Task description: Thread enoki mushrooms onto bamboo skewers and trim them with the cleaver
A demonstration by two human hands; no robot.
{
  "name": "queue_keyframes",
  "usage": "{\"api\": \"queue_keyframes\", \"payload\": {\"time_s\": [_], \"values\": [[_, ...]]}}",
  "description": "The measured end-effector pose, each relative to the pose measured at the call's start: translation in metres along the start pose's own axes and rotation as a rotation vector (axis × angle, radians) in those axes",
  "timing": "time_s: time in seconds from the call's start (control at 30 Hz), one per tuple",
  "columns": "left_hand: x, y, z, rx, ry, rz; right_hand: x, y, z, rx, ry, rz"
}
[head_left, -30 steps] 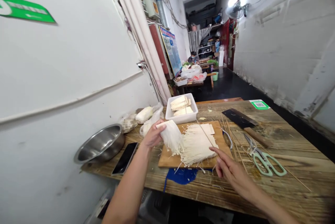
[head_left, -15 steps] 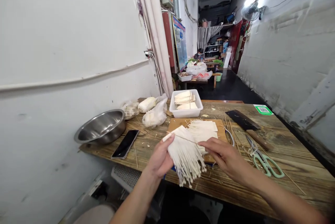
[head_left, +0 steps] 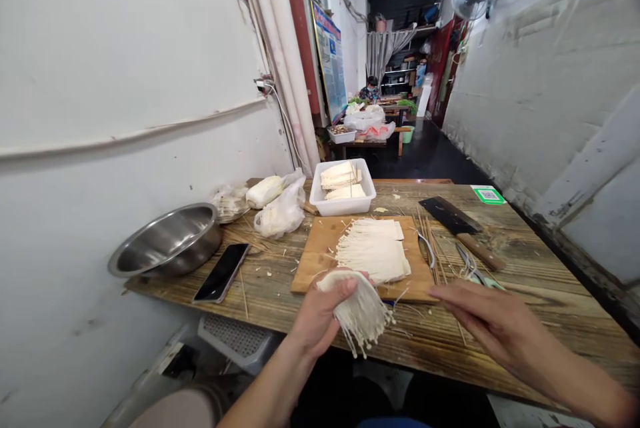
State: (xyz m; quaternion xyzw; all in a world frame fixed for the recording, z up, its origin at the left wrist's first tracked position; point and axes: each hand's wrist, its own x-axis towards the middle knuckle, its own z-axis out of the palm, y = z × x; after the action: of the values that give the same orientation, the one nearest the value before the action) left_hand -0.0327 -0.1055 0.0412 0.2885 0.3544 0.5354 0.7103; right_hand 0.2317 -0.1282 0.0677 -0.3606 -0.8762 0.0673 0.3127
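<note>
My left hand (head_left: 320, 318) is closed around a bunch of enoki mushrooms (head_left: 363, 311), thumb on top, the thin stems and caps hanging down over the table's front edge. The bunch looks folded over in the grip. To its right, my right hand (head_left: 487, 321) hovers apart from it near the cutting board's corner, fingers pinched together. What these fingers hold, if anything, I cannot make out. Flattened enoki pieces (head_left: 375, 251) lie on the wooden cutting board (head_left: 315, 251) just beyond my hands.
A white tub (head_left: 343, 208) with skewered enoki stands behind the board. Bagged mushrooms (head_left: 283, 211), a steel bowl (head_left: 167, 241) and a phone (head_left: 223, 273) are left. Rightward lie bamboo skewers (head_left: 436, 248), a cleaver (head_left: 460, 228) and scissors (head_left: 475, 271). A person (head_left: 370, 89) sits far back.
My right hand has moved right, away from the enoki bunch, where it was at a thin skewer. The bunch in my left hand has curled over. The view has shifted slightly.
</note>
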Motion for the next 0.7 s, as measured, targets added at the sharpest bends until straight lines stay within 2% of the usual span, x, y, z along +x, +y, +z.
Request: {"api": "queue_keyframes", "payload": {"time_s": [0.1, 0.3, 0.5, 0.7], "values": [[-0.003, 0.000, 0.001, 0.032, 0.013, 0.009, -0.013, -0.001, -0.009, -0.062, -0.093, -0.034], [-0.003, -0.001, 0.003, 0.148, 0.023, 0.020, -0.023, -0.014, -0.012, -0.217, 0.026, -0.022], [-0.005, -0.003, 0.007, 0.198, 0.022, 0.011, -0.021, -0.021, -0.014, -0.301, 0.009, -0.022], [-0.006, -0.003, 0.011, 0.225, 0.007, 0.006, -0.025, -0.018, -0.013, -0.261, -0.032, -0.027]]}}
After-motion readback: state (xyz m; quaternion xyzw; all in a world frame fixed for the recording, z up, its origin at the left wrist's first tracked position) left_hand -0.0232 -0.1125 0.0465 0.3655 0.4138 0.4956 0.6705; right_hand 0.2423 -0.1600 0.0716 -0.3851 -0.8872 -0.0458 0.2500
